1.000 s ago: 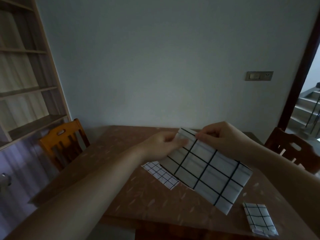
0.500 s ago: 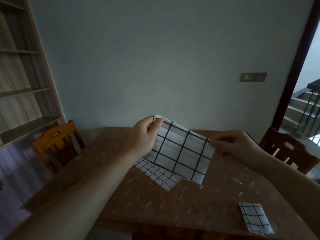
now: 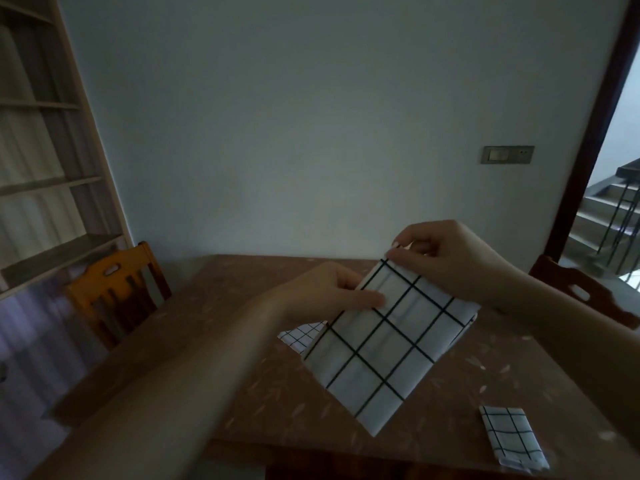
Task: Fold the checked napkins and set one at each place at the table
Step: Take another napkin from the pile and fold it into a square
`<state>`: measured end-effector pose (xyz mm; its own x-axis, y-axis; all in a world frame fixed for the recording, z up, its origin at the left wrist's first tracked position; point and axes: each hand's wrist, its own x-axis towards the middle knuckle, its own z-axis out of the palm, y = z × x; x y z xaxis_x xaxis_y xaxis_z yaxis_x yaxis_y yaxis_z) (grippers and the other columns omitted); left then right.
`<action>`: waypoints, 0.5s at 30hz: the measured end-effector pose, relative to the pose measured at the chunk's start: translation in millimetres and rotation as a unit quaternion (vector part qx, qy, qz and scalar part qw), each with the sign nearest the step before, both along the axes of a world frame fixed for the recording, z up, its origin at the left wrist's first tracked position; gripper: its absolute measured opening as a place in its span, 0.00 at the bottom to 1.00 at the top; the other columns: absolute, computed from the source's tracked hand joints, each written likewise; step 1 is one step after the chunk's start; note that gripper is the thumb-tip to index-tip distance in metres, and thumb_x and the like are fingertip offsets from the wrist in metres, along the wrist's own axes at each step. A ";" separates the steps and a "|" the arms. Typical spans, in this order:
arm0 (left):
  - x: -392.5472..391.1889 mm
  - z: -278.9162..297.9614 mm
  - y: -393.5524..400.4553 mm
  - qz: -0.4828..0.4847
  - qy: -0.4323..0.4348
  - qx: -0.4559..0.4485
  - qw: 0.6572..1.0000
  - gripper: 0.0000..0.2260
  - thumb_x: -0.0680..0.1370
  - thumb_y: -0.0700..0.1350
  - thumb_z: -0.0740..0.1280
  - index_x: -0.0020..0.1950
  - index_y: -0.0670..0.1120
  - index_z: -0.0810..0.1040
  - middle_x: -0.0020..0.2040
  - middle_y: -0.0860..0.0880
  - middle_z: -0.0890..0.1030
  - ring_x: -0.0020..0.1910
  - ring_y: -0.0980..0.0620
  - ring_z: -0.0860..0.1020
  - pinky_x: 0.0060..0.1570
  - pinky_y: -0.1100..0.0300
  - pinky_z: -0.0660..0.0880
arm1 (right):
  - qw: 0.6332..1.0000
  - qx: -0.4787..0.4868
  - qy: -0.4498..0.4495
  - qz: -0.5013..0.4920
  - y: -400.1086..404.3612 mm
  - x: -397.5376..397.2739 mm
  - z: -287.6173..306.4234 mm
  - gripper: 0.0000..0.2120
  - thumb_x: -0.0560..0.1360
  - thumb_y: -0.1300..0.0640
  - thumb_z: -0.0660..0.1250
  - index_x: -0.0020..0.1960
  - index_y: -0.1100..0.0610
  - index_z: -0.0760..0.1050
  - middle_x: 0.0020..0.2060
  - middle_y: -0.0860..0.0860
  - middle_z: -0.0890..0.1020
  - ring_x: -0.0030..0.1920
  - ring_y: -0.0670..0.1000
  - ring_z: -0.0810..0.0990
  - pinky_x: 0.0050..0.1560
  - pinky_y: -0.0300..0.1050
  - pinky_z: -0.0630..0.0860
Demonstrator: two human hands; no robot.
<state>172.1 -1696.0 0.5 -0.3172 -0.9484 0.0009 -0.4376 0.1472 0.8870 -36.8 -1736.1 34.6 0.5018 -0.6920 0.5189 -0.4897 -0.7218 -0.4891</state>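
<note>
A white napkin with wide black checks [image 3: 384,344] hangs folded above the brown table [image 3: 221,327]. My right hand [image 3: 446,258] pinches its top corner. My left hand [image 3: 329,292] grips its left edge with the thumb laid across the cloth. Under it, a napkin with small checks [image 3: 300,336] lies flat on the table and is partly hidden. A folded checked napkin [image 3: 510,434] lies near the table's front right corner.
An orange wooden chair [image 3: 114,292] stands at the table's left side and a dark wooden chair [image 3: 581,292] at its right. Shelves [image 3: 41,181] fill the left wall. A doorway with stairs [image 3: 609,216] is at the right.
The napkin was spread wide between my two hands; now my hands are close together and it hangs longer and narrower. My right hand has risen to the top corner, my left has dropped to the side edge.
</note>
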 end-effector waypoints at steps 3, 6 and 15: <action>1.5 0.7 -0.9 0.013 -0.020 -0.015 1.000 0.06 0.76 0.50 0.71 0.45 0.50 0.86 0.45 0.51 0.87 0.46 0.53 0.85 0.50 0.59 0.80 | 0.999 -0.025 0.021 -0.023 0.6 -2.4 -4.7 0.08 0.73 0.47 0.71 0.40 0.50 0.80 0.21 0.50 0.72 0.22 0.46 0.65 0.25 0.33 0.62; 6.5 -3.9 -2.5 0.041 0.031 -0.042 0.998 0.05 0.76 0.48 0.71 0.43 0.49 0.86 0.44 0.49 0.87 0.45 0.50 0.85 0.51 0.55 0.81 | 0.996 0.056 -0.073 0.002 3.6 -10.9 -9.8 0.16 0.70 0.38 0.70 0.42 0.51 0.82 0.27 0.55 0.79 0.26 0.50 0.73 0.31 0.37 0.69; 1.6 -21.7 -2.2 0.136 0.170 -0.087 0.972 0.13 0.78 0.47 0.69 0.47 0.36 0.82 0.42 0.39 0.83 0.40 0.49 0.82 0.42 0.59 0.78 | 0.916 0.302 -0.265 0.012 5.4 -8.8 -47.6 0.18 0.76 0.52 0.67 0.42 0.70 0.77 0.32 0.57 0.78 0.29 0.49 0.78 0.30 0.39 0.77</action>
<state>173.8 -1698.1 -21.2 -0.0075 -0.9732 0.2300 -0.1683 0.2280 0.9590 -45.6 -1730.7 -13.0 0.3084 -0.9253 0.2207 -0.0553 -0.2490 -0.9669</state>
